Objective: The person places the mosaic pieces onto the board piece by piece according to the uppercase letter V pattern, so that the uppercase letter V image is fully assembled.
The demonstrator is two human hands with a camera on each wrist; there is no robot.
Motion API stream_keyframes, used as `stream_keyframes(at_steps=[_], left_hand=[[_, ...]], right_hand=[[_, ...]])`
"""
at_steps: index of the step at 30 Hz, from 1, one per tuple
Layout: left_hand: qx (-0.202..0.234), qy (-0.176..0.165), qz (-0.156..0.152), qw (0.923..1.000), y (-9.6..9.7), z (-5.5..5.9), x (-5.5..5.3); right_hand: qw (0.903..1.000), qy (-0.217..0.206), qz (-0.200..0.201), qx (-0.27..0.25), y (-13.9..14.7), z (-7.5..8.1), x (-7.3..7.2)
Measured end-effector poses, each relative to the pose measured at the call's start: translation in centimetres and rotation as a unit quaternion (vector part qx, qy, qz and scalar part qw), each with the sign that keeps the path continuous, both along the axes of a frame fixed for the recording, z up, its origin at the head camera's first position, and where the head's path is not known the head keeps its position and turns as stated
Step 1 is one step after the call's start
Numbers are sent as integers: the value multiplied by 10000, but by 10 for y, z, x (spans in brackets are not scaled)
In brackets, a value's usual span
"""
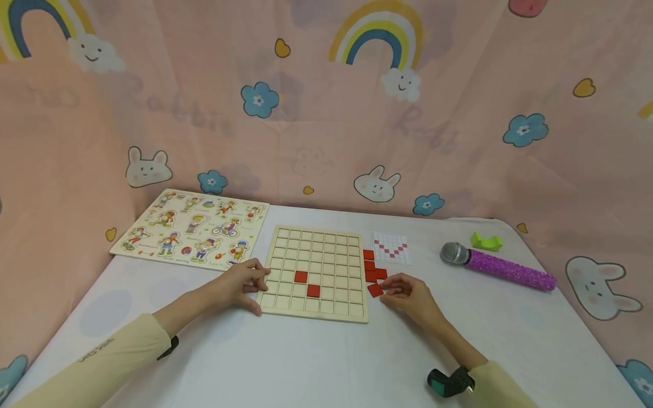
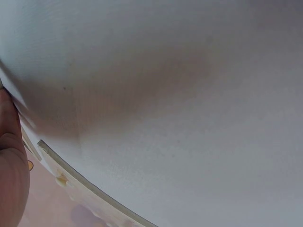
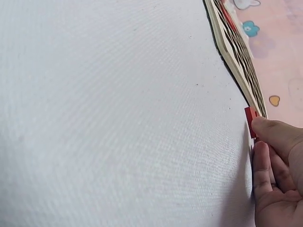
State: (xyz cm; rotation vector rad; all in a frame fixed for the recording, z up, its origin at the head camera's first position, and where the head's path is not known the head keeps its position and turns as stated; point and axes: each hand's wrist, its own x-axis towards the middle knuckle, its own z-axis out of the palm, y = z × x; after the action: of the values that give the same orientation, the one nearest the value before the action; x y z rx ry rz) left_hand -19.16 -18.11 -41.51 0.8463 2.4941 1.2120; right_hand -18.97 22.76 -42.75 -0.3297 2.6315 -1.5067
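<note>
A wooden grid board [image 1: 326,243] lies on the table, with red square tiles [image 1: 301,276] in two of its cells. My left hand [image 1: 242,286] holds the board's left side, its thumb at the near corner and its fingertips at the edge; in the left wrist view only part of this hand [image 2: 12,165] shows. Just off the board's right edge, my right hand [image 1: 408,297] pinches a red square tile [image 1: 374,290] between thumb and fingers. The right wrist view shows that tile [image 3: 250,120] edge-on. Several more red tiles [image 1: 369,266] lie beside the board.
A small pattern card [image 1: 391,248] with a red zigzag lies behind the loose tiles. Farther right are a purple glittery microphone [image 1: 510,271] and a green piece [image 1: 486,242]. A picture puzzle board [image 1: 194,229] lies at the back left, before a pink printed curtain [image 1: 306,130].
</note>
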Motion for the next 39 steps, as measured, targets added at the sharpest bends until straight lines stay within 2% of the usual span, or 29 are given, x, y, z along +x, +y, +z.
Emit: stream_keyframes(at_steps=[4, 11, 16, 21, 26, 39], left_hand=[[-10, 57, -12, 10000, 0, 0, 0], [-5, -61, 34, 10000, 0, 1, 2], [-29, 20, 24, 10000, -1, 0, 2], [52, -112, 54, 9999, 0, 0, 2], [123, -169, 59, 9998, 0, 0, 3], [95, -169, 66, 9998, 0, 1, 3]], right_hand=[[10000, 9, 46, 50, 1, 1, -1], [9998, -117, 108, -74, 1, 3, 0], [9997, -131, 186, -75, 0, 4, 0], [9996, -38, 241, -108, -1, 3, -1], [9993, -118, 312, -164, -2, 4, -2], [9997, -97, 239, -44, -3, 1, -5]])
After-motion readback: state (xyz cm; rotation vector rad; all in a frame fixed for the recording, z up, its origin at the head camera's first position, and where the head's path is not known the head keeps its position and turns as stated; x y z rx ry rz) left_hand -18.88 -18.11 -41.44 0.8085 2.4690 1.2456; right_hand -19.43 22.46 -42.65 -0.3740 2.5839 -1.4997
